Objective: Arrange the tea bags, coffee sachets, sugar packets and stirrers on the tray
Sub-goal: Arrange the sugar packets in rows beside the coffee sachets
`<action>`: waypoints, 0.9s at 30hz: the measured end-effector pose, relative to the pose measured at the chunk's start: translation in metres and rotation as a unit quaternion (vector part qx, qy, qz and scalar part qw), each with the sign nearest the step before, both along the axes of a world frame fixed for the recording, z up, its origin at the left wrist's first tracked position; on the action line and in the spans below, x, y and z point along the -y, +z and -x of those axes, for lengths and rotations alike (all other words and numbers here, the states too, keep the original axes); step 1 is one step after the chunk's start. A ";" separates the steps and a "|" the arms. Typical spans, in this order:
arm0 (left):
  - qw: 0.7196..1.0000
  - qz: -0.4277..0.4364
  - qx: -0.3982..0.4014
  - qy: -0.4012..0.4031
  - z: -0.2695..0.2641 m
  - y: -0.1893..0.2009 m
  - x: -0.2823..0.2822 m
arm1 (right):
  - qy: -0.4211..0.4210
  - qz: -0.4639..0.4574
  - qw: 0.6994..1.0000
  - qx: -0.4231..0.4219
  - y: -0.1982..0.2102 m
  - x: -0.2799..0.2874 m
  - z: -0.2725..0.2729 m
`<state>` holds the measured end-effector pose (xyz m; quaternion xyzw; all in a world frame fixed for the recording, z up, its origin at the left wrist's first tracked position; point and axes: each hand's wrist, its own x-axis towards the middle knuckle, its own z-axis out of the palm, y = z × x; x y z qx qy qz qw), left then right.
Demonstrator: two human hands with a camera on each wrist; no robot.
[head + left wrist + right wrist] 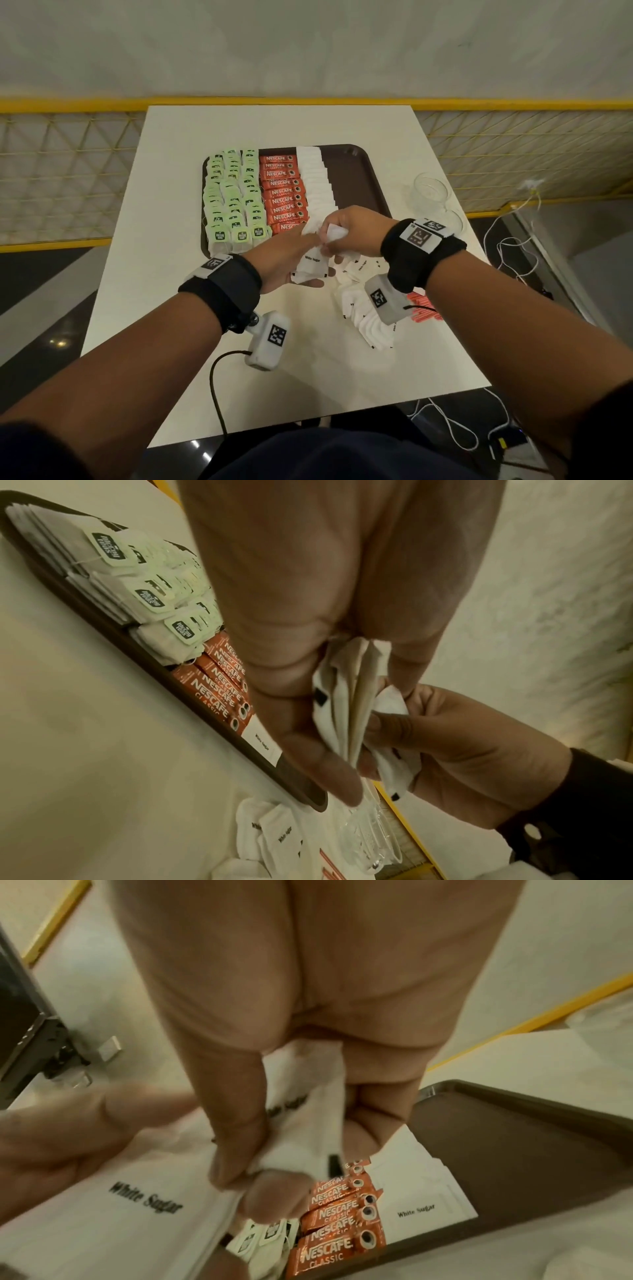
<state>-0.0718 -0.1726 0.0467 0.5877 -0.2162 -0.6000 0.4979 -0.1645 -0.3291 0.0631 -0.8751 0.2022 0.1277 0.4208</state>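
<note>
The brown tray lies on the white table. On it, from left to right, there are three columns of green-tagged tea bags, one column of orange Nescafe Classic sachets and one column of white sugar packets; the right part of the tray is bare.

Both hands meet at the near edge of the tray. The left hand holds a small bundle of white sugar packets, with the fingers curled around it. The right hand pinches one packet at the top of this bundle between the thumb and the fingers.

More loose sugar packets lie in a heap on the table, near the right wrist. Just beside this heap some orange stirrers are partly hidden by the wrist camera. Two clear glasses stand on the table, to the right of the tray.
</note>
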 end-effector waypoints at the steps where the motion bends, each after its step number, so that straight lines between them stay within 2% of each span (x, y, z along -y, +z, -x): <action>1: 1.000 0.002 0.003 0.005 -0.002 -0.002 0.001 | -0.018 -0.005 1.000 0.017 -0.001 0.001 0.001; 4: 0.999 0.000 -0.015 0.036 -0.010 -0.008 0.010 | -0.094 -0.024 0.994 0.040 -0.002 0.014 0.003; 7: 0.997 -0.007 -0.027 0.070 -0.019 -0.014 0.025 | -0.157 -0.130 0.979 0.006 -0.003 0.034 0.005; 11: 0.995 -0.002 0.003 0.102 -0.027 -0.019 0.048 | -0.111 -0.189 0.976 0.011 -0.003 0.055 -0.005; 16: 0.990 0.039 0.075 0.117 -0.039 -0.016 0.074 | -0.055 -0.103 0.993 0.017 -0.001 0.082 -0.025; 21: 0.985 0.032 0.125 0.117 -0.059 -0.023 0.101 | -0.058 -0.092 0.993 0.034 -0.007 0.115 -0.051; 23: 0.979 0.043 0.123 0.159 -0.068 -0.026 0.113 | -0.108 -0.136 0.983 0.057 -0.013 0.127 -0.061; 27: 0.964 0.053 0.098 0.242 -0.088 -0.032 0.135 | -0.217 -0.306 0.926 0.053 -0.034 0.144 -0.076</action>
